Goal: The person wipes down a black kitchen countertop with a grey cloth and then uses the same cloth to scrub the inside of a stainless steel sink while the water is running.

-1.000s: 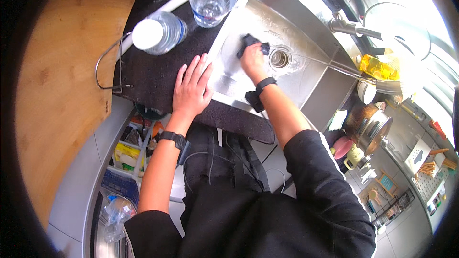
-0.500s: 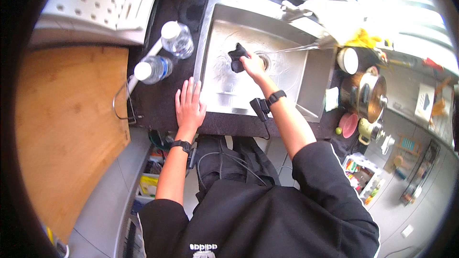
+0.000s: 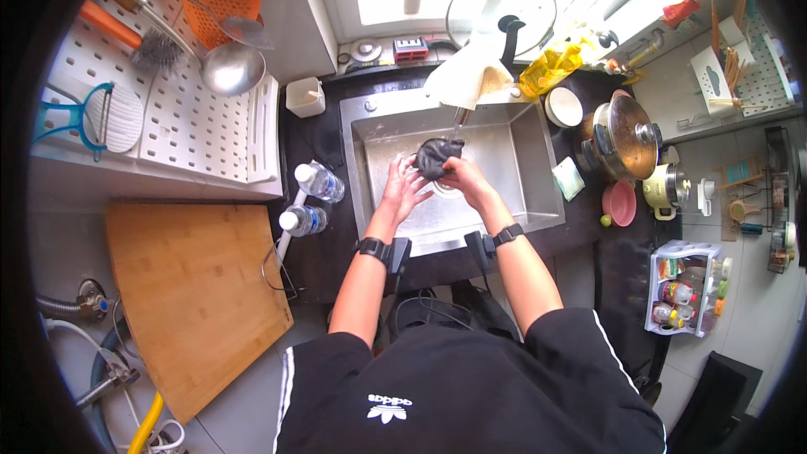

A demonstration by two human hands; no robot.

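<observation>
A wet, bunched black cloth (image 3: 435, 158) is held over the steel sink (image 3: 534, 151), under the faucet (image 3: 461, 118). My right hand (image 3: 468, 182) grips the cloth's right side, thumb and fingers closed on it. Just left of it, my left hand (image 3: 403, 191) has its fingers spread, the tips near the cloth's edge; whether they touch it I cannot tell. Part of the drain shows beneath the hands. Over the faucet hangs a pale cloth (image 3: 471, 77), which hides its upper part.
Two water bottles (image 3: 318, 182) stand left of the sink, near a wooden board (image 3: 197, 286). Right of it are a white bowl (image 3: 563, 107), a lidded pot (image 3: 626, 139) and a pink bowl (image 3: 620, 203). A glass lid (image 3: 504, 8) leans at the window.
My left hand has left the counter edge and come over the sink beside the cloth. My right hand has brought the cloth under the faucet. The view has tilted up toward the window.
</observation>
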